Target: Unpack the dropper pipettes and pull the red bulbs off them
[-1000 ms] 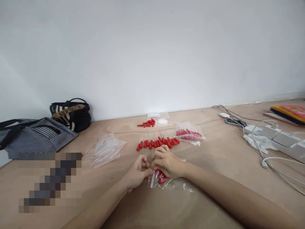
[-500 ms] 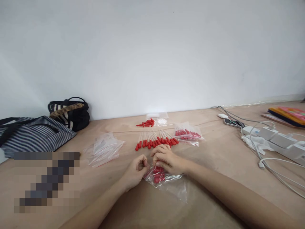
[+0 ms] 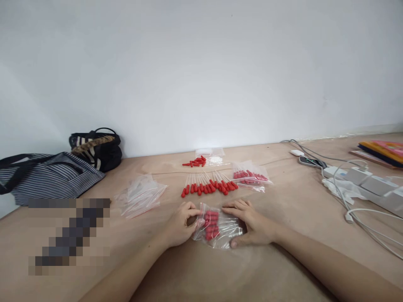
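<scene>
Place: indoor room, private or small office-like; exact kind cannot be told. Plain pale wall behind broad tan surface. Personal belongings: striped bag, black bag, at left. Everyday electrics: white charger plugs, trailing cables. Flat coloured items, stacked, right edge. Small-scale handwork spread: clear zip bags, red-bulbed droppers laid in row.

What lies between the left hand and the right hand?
A clear zip bag of red-bulbed droppers, bulbs toward the left hand, stems toward the right hand, in the head view.
</scene>
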Action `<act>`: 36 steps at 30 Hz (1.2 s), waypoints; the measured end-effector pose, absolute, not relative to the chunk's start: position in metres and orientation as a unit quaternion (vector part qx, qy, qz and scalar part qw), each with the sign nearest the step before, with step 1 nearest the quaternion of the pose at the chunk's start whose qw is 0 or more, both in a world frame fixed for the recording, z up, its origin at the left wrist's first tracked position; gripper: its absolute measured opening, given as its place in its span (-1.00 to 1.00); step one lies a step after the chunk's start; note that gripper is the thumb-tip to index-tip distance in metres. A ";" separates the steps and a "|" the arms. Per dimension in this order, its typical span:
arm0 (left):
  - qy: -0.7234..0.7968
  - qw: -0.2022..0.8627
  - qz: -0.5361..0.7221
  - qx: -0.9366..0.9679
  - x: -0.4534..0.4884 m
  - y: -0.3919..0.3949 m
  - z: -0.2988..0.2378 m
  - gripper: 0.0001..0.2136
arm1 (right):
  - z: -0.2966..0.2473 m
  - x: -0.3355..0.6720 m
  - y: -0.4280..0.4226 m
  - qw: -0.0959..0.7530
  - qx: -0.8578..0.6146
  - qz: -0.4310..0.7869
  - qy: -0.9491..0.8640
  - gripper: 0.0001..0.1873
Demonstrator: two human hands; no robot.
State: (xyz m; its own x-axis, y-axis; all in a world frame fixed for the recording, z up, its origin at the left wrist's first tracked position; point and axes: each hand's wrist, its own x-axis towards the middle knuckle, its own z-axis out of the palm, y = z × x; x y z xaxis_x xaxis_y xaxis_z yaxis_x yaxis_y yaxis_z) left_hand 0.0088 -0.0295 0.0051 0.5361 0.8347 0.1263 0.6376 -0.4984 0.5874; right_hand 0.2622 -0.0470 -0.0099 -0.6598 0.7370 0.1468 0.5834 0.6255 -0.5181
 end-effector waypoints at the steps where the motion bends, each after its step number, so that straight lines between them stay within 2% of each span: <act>1: 0.435 0.236 0.208 0.843 0.009 -0.029 0.005 -0.81 | -0.009 0.262 -0.045 0.171 -0.374 0.219 -0.885 -0.15; 19: 0.420 0.251 0.200 0.849 0.018 -0.027 -0.003 -0.86 | -0.014 0.257 -0.038 0.206 -0.419 0.204 -0.861 -0.35; 27: 0.415 0.271 0.214 0.842 0.005 -0.024 0.005 -0.88 | -0.014 0.261 -0.034 0.206 -0.443 0.206 -0.848 -0.33; 36: 0.429 0.303 0.230 0.819 0.006 -0.020 0.004 -0.77 | -0.013 0.263 -0.031 0.208 -0.446 0.212 -0.845 -0.35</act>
State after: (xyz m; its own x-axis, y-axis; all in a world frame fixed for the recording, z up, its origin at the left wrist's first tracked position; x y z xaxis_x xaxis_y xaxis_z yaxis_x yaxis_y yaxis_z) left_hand 0.0057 -0.0203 0.0037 0.5261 0.8425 0.1161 0.5640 -0.4479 0.6937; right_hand 0.2629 -0.0306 -0.0133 -0.5162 0.8409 0.1627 0.6646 0.5130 -0.5433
